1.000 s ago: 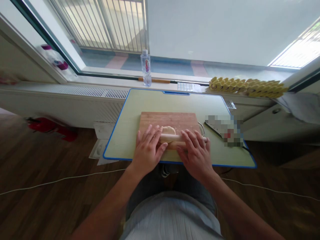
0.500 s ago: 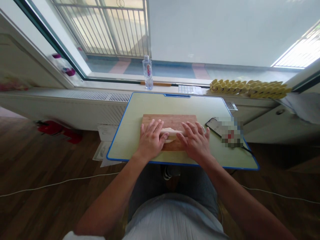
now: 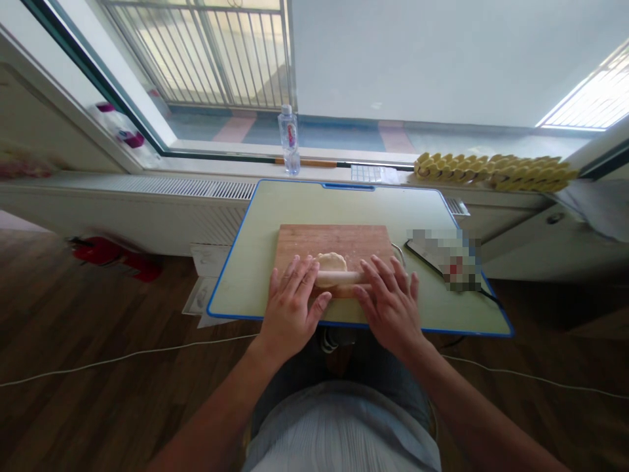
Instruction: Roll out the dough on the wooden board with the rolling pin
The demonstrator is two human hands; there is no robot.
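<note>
A pale wooden rolling pin (image 3: pixel 340 278) lies crosswise over a flat piece of dough (image 3: pixel 331 261) on a wooden cutting board (image 3: pixel 299 236). My left hand (image 3: pixel 291 308) rests on the pin's left end, its fingers stretched out over it and the thumb apart. On the right end lies my right hand (image 3: pixel 390 298), also with fingers extended and spread. Both hands press from above rather than wrap around the pin, and they cover its ends. The dough shows mostly beyond the pin, with a little on the near side.
The board sits on a pale folding table (image 3: pixel 407 210) with a blue edge. A partly blurred phone (image 3: pixel 425 257) lies at the right. Along the sill stand a plastic bottle (image 3: pixel 289 141) and yellow scalloped trays (image 3: pixel 491 172). A red fire extinguisher (image 3: pixel 118 257) lies on the floor at left.
Both hands and the rolling pin have moved toward my body, to the near part of the board. More of the dough shows beyond the pin.
</note>
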